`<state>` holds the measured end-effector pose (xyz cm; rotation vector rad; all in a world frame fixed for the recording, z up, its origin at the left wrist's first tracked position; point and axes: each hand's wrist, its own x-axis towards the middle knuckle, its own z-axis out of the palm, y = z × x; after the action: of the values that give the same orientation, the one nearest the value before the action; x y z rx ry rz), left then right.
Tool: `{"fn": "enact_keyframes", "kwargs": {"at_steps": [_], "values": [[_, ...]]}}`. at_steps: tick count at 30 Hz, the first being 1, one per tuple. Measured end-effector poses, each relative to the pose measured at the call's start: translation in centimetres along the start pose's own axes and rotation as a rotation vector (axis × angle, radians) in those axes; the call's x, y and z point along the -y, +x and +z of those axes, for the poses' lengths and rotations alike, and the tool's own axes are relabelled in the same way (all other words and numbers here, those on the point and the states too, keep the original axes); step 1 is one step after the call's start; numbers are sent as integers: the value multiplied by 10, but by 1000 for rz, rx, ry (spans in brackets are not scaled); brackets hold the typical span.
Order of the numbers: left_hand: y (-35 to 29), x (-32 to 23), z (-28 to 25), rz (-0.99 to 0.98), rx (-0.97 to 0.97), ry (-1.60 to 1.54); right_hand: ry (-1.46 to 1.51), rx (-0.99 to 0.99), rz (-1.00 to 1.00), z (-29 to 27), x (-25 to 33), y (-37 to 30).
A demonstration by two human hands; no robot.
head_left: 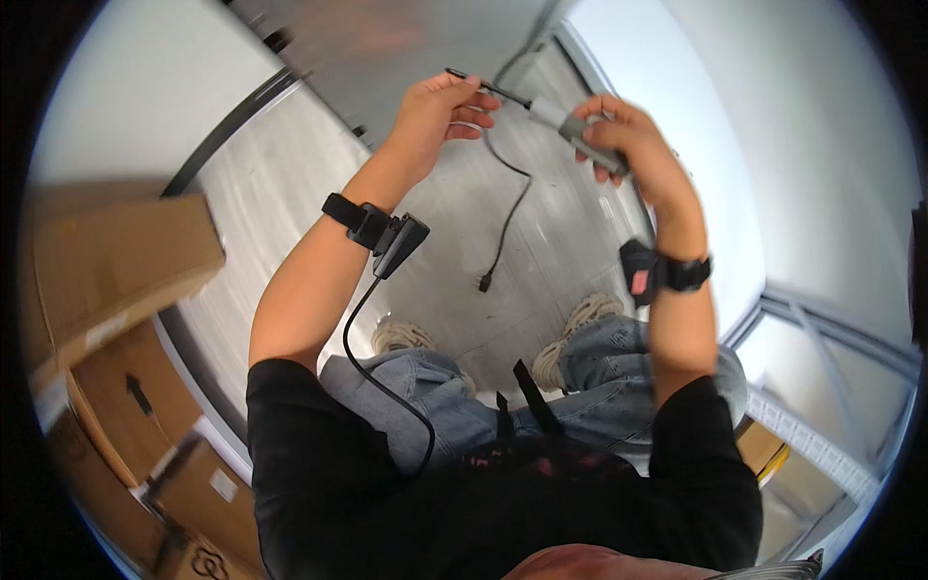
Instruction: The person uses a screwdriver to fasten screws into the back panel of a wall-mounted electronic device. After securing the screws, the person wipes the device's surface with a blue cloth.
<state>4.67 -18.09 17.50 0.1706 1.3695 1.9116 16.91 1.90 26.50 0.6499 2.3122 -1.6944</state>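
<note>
Left hand [445, 108]: I see thumb and forefinger pinched on a slim black stem [509, 96].
Right hand [619, 133]: fingers curled round a two-tone grey handheld device [570, 128].
Device position: above the floor [440, 246], stem pointing toward the left hand.
Black cord [514, 203]: trailing below the hands, ending in a plug [485, 282].

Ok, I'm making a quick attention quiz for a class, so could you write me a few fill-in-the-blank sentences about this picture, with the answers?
The left hand holds a thin lead coloured ____.
The right hand grips a grey device whose pale end points toward the ____ hand.
The person's jeans are ____.

Missing words: black; left; blue.
</note>
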Motion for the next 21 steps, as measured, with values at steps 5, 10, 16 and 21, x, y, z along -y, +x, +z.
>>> {"fn": "enact_keyframes", "kwargs": {"at_steps": [5,10,16,21], "values": [[46,5,84,-56,113,80,-284,48,-40,-116,28,-1],[114,40,162,-69,177,253,-77,-21,118,-224,25,-8],[173,179,241,30,280,731,138,-155,-17,-280,-154,-40],[195,233,272,192,233,990,555,-362,118,-272,-274,-61]]}}
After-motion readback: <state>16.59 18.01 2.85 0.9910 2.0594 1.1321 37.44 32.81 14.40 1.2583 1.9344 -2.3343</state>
